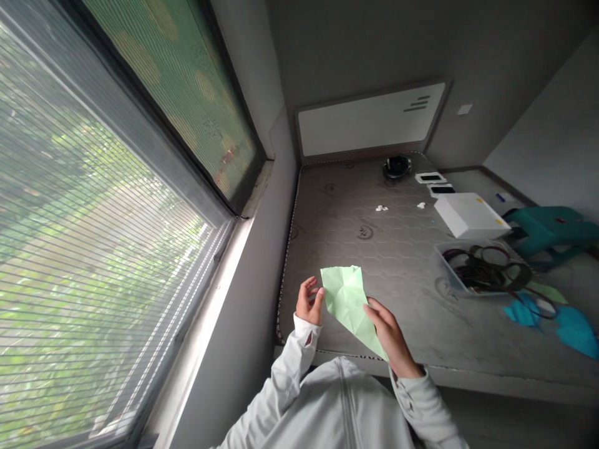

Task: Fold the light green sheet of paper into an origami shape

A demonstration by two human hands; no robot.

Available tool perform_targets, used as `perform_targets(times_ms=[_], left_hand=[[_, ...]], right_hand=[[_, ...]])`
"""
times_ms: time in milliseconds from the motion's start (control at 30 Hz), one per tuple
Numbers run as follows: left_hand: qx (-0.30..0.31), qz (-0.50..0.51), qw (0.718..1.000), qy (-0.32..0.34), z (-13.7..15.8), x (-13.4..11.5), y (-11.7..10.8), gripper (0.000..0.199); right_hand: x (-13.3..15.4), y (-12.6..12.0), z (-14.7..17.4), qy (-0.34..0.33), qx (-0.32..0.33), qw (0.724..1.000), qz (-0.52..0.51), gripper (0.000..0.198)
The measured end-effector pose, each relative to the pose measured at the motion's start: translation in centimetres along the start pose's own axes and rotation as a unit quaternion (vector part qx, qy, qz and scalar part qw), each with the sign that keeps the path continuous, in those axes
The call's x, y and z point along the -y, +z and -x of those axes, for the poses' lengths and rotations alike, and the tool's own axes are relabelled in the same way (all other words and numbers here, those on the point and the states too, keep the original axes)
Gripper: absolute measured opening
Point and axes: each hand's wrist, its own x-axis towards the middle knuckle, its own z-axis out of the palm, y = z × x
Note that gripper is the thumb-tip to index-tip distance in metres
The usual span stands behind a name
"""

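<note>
A creased sheet of light green paper (346, 296) hangs in front of my body, above the near edge of the mattress. Its lower end tapers to a point at the right. My right hand (389, 330) pinches the paper's right edge, thumb on the near face and the other fingers mostly behind it. Beside the left edge is my left hand (309, 300), open, its fingers apart and slightly curled. The thumb tip comes close to the paper; whether it touches I cannot tell.
The bare mattress (327, 231) carries a coiled black cable (397, 167), small white pieces (381, 208), a white box (470, 215) and a clear plastic bin (449, 277) of dark straps. Blue crumpled pieces (575, 330) lie at the right. A teal stool (556, 227) stands beyond. The window (116, 237) is left.
</note>
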Motion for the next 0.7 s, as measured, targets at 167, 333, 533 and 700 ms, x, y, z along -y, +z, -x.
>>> perform_targets(times_ms=[167, 333, 533, 700], left_hand=[[0.160, -0.090, 0.978, 0.102, 0.4, -1.1, -0.4, 0.033], [0.241, -0.172, 0.942, 0.158, 1.4, -2.2, -0.3, 0.035], [0.142, -0.208, 0.954, 0.162, 1.6, -1.2, 0.6, 0.029], [0.197, -0.175, 0.962, 0.067, 2.2, -2.9, 1.3, 0.037]], right_hand=[[0.0, 0.5, -0.2, 0.002, 0.037, 0.999, -0.021, 0.049], [-0.3, 0.5, -0.4, -0.011, 0.014, 1.000, -0.002, 0.055], [0.3, 0.5, 0.0, -0.059, 0.026, 0.996, 0.069, 0.056], [0.9, 1.4, 0.8, -0.112, 0.065, 0.982, 0.139, 0.050]])
